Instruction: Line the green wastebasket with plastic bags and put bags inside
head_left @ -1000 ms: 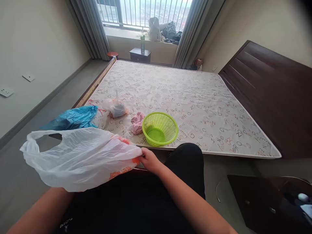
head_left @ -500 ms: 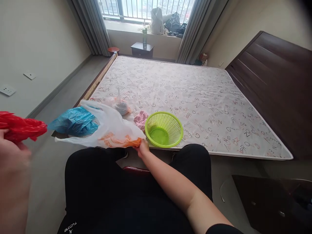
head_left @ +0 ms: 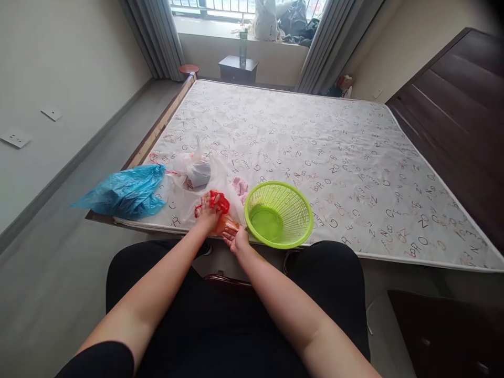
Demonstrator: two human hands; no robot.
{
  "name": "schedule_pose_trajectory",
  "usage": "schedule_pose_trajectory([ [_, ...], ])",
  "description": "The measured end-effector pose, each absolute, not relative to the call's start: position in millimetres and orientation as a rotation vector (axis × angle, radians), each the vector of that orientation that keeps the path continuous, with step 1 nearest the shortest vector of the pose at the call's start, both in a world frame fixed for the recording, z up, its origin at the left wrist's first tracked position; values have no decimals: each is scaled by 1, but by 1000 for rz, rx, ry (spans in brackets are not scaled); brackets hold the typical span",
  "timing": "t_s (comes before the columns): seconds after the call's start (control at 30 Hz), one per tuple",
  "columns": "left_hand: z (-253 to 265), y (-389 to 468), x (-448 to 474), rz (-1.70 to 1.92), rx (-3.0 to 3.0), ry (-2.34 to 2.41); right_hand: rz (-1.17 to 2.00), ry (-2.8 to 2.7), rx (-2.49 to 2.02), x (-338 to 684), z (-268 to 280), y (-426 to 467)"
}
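Note:
In the head view, my left hand (head_left: pixel 207 216) presses a crumpled red plastic bag (head_left: pixel 219 201) against a white plastic bag with orange print (head_left: pixel 223 173), its fingers around the red film. My right hand (head_left: pixel 237 240), palm partly up, grips the near edge of the white bag; the exact finger hold is partly hidden. Just right of that hand stands a lime-green plastic basket (head_left: pixel 279 214). A pink cloth (head_left: pixel 240 188) lies behind the basket's left side. Beyond my left hand sits a tied, filled plastic bag (head_left: pixel 198 170). A blue plastic bag (head_left: pixel 122 191) lies to the left.
The bare mattress (head_left: pixel 334 157) spreads out in front of me, with a wooden rail (head_left: pixel 165 118) along its left side and a dark headboard (head_left: pixel 460 100) at right. A nightstand (head_left: pixel 238 71) carrying a green bottle (head_left: pixel 243 47) stands near the window. A dark cabinet (head_left: pixel 441 331) is at lower right.
My left hand has swung in from the far left with the red bag and now meets the white bag. The white bag has shifted onto the mattress. The camera view has tilted down slightly.

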State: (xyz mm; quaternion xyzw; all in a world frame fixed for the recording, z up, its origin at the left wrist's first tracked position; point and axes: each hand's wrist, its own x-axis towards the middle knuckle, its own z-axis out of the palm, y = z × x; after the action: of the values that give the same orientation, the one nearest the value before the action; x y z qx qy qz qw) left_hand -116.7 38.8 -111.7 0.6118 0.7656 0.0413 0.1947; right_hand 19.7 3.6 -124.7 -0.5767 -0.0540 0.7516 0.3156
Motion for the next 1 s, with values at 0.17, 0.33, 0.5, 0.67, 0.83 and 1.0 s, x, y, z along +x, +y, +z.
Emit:
schedule_pose_trajectory([
  [0.17,-173,85,-130,-72,1506,2140,2222,-292,-1587,48,-109,-34],
  [0.33,-178,117,-137,50,1523,2178,2556,-600,-1310,77,-76,-70],
  [0.5,-156,129,-140,-33,1538,2250,2429,-831,-1584,85,-75,-59],
  [0.67,-111,116,-156,-374,1794,2194,2259,-1202,-1571,78,-88,-44],
  [0.83,-52,127,-186,-410,1947,2168,2075,-1809,-1460,78,-91,-56],
  [1.0,-33,176,-225,-50,1839,2417,1951,-2176,-1397,81,-86,-58],
])
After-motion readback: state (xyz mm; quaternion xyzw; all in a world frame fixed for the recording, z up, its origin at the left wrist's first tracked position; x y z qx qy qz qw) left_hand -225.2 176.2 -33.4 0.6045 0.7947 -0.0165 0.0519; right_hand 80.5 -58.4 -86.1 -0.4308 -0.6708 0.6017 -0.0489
